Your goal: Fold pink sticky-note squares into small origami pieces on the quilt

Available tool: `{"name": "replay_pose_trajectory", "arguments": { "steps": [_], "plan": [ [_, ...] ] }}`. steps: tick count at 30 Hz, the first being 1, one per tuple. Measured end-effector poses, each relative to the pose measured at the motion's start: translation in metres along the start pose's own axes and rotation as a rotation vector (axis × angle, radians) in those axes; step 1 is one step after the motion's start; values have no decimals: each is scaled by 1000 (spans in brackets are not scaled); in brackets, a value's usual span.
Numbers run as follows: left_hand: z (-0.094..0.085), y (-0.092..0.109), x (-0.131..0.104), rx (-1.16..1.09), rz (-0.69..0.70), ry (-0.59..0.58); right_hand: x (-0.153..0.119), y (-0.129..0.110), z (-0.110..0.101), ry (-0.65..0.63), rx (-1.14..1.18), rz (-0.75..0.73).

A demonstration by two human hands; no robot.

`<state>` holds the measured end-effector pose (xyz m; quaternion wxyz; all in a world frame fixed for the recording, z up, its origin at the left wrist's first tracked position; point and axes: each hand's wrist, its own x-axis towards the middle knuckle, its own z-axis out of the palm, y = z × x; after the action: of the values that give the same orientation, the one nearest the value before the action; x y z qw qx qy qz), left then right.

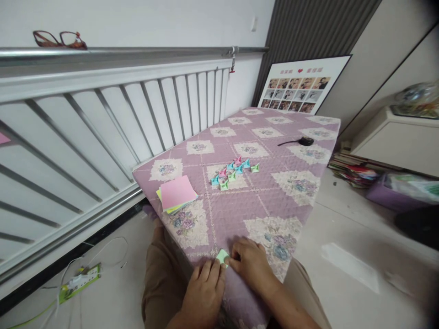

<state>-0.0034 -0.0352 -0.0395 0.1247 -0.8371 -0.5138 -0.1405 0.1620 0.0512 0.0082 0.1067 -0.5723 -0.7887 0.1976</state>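
Your patterned, cloth-covered desk (233,219) carries everything. Your right hand (252,265) has curled fingers, its thumb against the folded green paper's right side; your left hand (206,288) has its bent fingertips at the left. Whether either pinches it, I can't tell. The stack of coloured paper (178,192) lies beyond your left hand, pink on top. The folded green paper (222,256) lies at the near edge, between your hands: likely light, stiffer at its layers, easily creased, so hold opposite edges gently. Farther off sit small origami pieces (224,185).
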Motion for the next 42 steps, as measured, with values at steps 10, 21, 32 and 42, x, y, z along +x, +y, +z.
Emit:
{"name": "replay_pose_trajectory", "arguments": {
  "steps": [10, 21, 32, 42],
  "plan": [
    [6, 1, -1, -38, -31, -23, -4, -5, 8, 154, -1, 23],
    [18, 1, -4, -29, -33, 77, -1, -6, 15, 186, -45, 96],
    [17, -1, -5, -42, -73, 129, 20, -5, 20, 213, -76, 111],
    [11, 1, -3, -69, -107, 87, 5, 14, 8, 148, 351, -202]
  ]
}}
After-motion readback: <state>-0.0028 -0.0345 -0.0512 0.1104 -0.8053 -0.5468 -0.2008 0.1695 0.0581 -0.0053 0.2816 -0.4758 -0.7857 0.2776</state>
